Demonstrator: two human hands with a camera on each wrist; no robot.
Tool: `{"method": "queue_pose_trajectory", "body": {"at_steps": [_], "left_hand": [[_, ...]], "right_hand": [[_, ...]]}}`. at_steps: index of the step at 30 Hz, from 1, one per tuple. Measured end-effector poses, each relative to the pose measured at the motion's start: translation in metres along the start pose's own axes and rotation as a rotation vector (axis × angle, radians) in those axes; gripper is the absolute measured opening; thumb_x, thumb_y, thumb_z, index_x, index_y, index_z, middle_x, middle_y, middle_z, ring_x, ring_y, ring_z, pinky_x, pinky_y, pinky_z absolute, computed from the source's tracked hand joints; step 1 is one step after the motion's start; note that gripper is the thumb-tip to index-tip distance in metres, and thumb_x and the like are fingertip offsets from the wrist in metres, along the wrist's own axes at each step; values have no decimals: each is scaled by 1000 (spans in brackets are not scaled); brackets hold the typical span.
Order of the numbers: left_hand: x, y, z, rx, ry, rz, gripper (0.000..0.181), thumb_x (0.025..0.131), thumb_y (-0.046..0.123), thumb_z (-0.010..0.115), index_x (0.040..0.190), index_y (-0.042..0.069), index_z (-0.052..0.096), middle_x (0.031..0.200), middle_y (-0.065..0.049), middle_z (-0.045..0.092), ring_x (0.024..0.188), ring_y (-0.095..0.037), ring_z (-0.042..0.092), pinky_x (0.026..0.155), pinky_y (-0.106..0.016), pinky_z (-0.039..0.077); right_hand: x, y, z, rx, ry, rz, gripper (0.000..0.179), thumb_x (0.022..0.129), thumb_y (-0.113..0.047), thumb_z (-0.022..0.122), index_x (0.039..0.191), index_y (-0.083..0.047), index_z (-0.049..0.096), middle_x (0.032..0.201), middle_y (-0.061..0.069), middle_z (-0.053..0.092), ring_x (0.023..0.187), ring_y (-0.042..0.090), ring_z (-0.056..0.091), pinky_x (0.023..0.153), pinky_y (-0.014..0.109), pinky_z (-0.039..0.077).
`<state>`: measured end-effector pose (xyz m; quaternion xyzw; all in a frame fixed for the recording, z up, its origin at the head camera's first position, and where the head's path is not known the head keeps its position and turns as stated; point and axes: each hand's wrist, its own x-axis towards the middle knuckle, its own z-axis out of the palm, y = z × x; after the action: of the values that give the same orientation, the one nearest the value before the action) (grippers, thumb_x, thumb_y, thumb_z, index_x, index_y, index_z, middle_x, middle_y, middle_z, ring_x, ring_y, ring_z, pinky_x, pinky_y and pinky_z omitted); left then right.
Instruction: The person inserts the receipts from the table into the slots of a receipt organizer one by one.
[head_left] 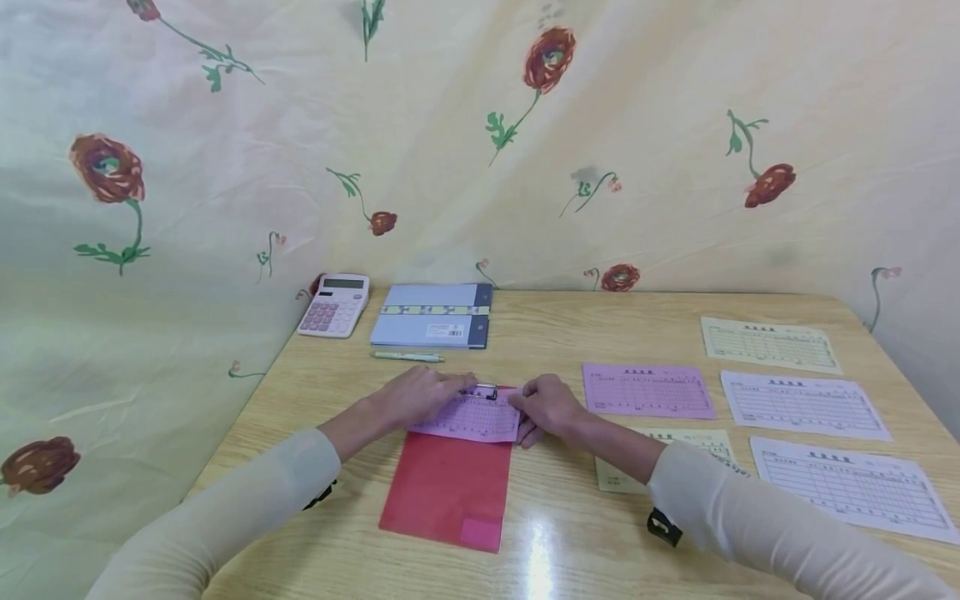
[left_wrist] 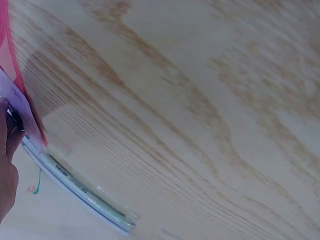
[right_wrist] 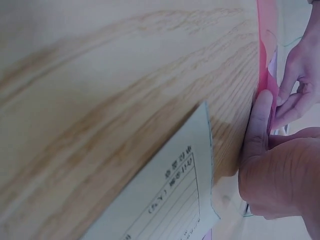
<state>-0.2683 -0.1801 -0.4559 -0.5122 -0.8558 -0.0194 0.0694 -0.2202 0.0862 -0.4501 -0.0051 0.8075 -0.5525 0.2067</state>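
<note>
A red clipboard [head_left: 453, 487] lies on the table with a purple printed form [head_left: 480, 422] across its top, under the metal clip [head_left: 486, 391]. My left hand [head_left: 422, 397] grips the clipboard's top left side, its fingers reaching the clip. The left wrist view shows only part of that hand [left_wrist: 7, 172], right at the dark clip. At the form's right edge, my right hand [head_left: 551, 405] pinches the form against the board. In the right wrist view, the right thumb [right_wrist: 259, 120] lies along the red edge, with the left hand opposite.
Right of the clipboard lie another purple form [head_left: 648, 392], white forms [head_left: 855, 483] and pale yellow-green forms [head_left: 772, 345]; the right forearm covers part of one. A pen [head_left: 407, 357], a blue binder [head_left: 431, 327] and a calculator [head_left: 335, 307] lie behind the left hand. A flowered cloth [head_left: 435, 150] hangs behind the table.
</note>
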Motion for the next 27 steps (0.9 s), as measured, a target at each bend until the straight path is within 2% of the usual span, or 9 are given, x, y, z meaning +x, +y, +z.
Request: {"method": "queue_pose_trajectory", "body": {"at_steps": [7, 9, 11, 16, 18, 21, 24, 27], "left_hand": [[2, 1, -1, 4, -7, -27, 39, 108, 13, 63, 146, 7, 63, 110, -10, 79, 47, 2, 28, 47, -13, 26], [2, 1, -1, -5, 0, -30, 37, 108, 14, 63, 144, 7, 64, 114, -10, 79, 47, 2, 31, 47, -12, 27], [3, 1, -1, -18, 16, -30, 36, 107, 14, 65, 142, 7, 66, 128, -12, 75, 48, 2, 35, 47, -12, 28], [3, 3, -2, -63, 47, -40, 34, 105, 12, 68, 139, 7, 70, 133, -12, 71, 50, -1, 46, 47, -14, 33], [3, 3, -3, -105, 50, -71, 34, 104, 12, 69, 138, 8, 70, 134, -11, 71, 57, -3, 58, 52, -14, 43], [2, 4, -5, -167, 39, -141, 36, 104, 14, 71, 140, 10, 70, 137, -5, 70, 91, -9, 75, 75, -22, 59], [2, 3, -8, -213, 27, -197, 42, 102, 15, 73, 143, 12, 68, 138, -2, 70, 118, -17, 71, 94, -32, 58], [2, 2, -11, -239, 17, -209, 45, 101, 17, 75, 145, 12, 67, 137, -2, 71, 116, -16, 72, 93, -31, 58]], "right_hand": [[0, -1, -5, -81, 23, -18, 19, 107, -12, 63, 101, 5, 71, 70, 14, 68, 46, 15, 59, 48, 31, 56], [1, -1, -9, -99, 36, -30, 20, 107, -12, 62, 103, 6, 71, 69, 13, 67, 46, 14, 58, 47, 30, 55], [2, 0, -13, -98, 47, -47, 21, 108, -11, 61, 107, 8, 71, 71, 14, 67, 46, 15, 59, 48, 32, 56], [2, 0, -23, -66, 66, -73, 22, 108, -8, 58, 117, 11, 65, 77, 16, 70, 51, 17, 63, 52, 34, 59], [2, 0, -27, -55, 69, -89, 22, 109, -7, 57, 119, 11, 63, 78, 17, 70, 51, 18, 64, 53, 35, 59], [2, -1, -32, -44, 72, -105, 22, 109, -7, 57, 119, 12, 63, 79, 18, 71, 50, 18, 63, 53, 35, 59], [2, -2, -36, -37, 80, -111, 24, 109, -7, 57, 120, 13, 63, 81, 20, 72, 51, 18, 63, 54, 34, 59], [0, -4, -42, -43, 93, -125, 26, 109, -7, 58, 121, 15, 64, 86, 22, 73, 52, 18, 64, 55, 35, 60]]}}
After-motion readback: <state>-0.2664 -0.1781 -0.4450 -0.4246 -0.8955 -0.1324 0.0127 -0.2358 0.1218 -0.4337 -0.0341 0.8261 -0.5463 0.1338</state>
